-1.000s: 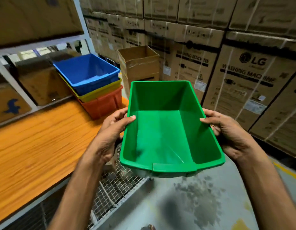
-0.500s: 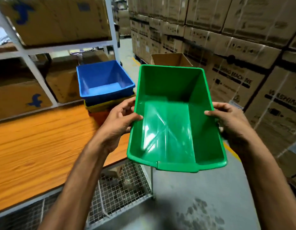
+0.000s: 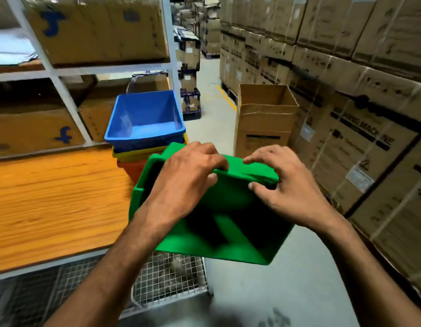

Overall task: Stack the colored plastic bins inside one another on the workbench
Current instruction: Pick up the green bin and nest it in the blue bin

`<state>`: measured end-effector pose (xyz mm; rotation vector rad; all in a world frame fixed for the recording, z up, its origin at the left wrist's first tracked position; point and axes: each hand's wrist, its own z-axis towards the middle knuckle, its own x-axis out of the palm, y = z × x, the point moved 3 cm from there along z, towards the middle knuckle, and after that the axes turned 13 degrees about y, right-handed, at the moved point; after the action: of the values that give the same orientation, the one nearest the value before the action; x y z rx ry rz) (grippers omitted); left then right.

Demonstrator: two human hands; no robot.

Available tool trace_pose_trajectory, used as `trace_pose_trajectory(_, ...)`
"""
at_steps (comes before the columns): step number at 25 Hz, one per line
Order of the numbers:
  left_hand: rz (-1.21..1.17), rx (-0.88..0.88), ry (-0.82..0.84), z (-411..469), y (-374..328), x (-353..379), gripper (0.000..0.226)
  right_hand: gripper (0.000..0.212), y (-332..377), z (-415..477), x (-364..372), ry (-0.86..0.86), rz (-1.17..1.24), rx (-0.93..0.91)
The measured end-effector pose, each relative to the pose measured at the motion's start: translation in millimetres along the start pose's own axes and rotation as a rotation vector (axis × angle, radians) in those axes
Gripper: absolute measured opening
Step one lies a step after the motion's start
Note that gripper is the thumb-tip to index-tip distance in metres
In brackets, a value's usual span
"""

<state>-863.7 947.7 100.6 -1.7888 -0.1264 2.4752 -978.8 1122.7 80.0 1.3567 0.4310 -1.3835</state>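
Note:
I hold a green plastic bin (image 3: 218,234) in the air just off the right end of the wooden workbench (image 3: 51,199). It is turned on its side, blurred by motion. My left hand (image 3: 183,178) grips its upper edge from the left, fingers curled over the rim. My right hand (image 3: 287,185) grips the same edge from the right. Behind it on the bench stands a nested stack: a blue bin (image 3: 145,119) on top, a yellow bin (image 3: 134,154) under it, an orange-red bin (image 3: 131,168) at the bottom.
White shelving (image 3: 63,72) with cardboard boxes rises behind the bench. An open cardboard box (image 3: 263,119) stands on the floor to the right. Stacked washing machine cartons (image 3: 369,128) wall the right side. A wire mesh shelf (image 3: 167,279) lies under the bench. The aisle floor runs ahead.
The green bin has tipped over from open-side-up onto its side and moved lower and nearer the stack. Both hands shifted from its side walls to its upper edge.

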Motion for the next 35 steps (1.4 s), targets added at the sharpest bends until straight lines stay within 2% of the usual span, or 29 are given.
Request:
trace_pose_trajectory(3,-0.029,-0.048,-0.052,-5.7,6.6,-8.3,0.031,0.029,-4.7,3.9,12.7,0.031,0.128,-0.017)
trace_pose_trajectory(7,0.016,-0.115,-0.16,-9.8,5.4,-8.7,0.037,0.032,1.5,12.0,17.6,-0.001,0.176,-0.057)
trace_pose_trajectory(10,0.007,-0.185,-0.297,-15.9,0.6,-7.8,0.041,0.029,-6.1,11.3,15.8,-0.044,0.229,0.013)
trace_pose_trajectory(13,-0.037,-0.208,-0.376,-19.4,-11.5,0.6,0.039,0.027,-21.9,3.1,8.9,-0.134,0.405,0.141)
trace_pose_trajectory(16,-0.112,-0.317,-0.49,-26.4,-22.1,16.7,0.039,0.026,-38.9,-13.5,-5.9,-0.261,0.617,0.218)
trace_pose_trajectory(21,-0.273,-0.503,-0.721,-30.1,-31.3,28.5,0.057,0.028,-61.0,-35.3,-25.3,-0.475,0.844,0.26)
trace_pose_trajectory(23,-0.483,-0.512,-0.692,-25.3,-30.8,31.5,0.062,0.027,-70.0,-39.0,-27.7,-0.543,0.925,0.293)
trace_pose_trajectory(26,-0.748,-0.473,-0.496,-16.9,-27.7,33.8,0.048,0.023,-78.3,-33.8,-28.4,-0.627,1.153,0.327)
trace_pose_trajectory(28,-0.729,-0.441,-0.427,-13.3,-22.8,28.3,0.043,0.022,-75.7,-20.7,-26.2,-0.646,1.301,0.328)
trace_pose_trajectory(30,-0.681,-0.468,-0.465,-10.0,-11.2,16.9,0.044,0.022,-70.4,-2.7,-21.9,-0.64,1.397,0.304)
trace_pose_trajectory(35,-0.719,-0.464,-0.465,-2.0,35.3,-25.6,0.033,0.026,-50.4,60.2,-11.6,-0.541,1.486,0.244)
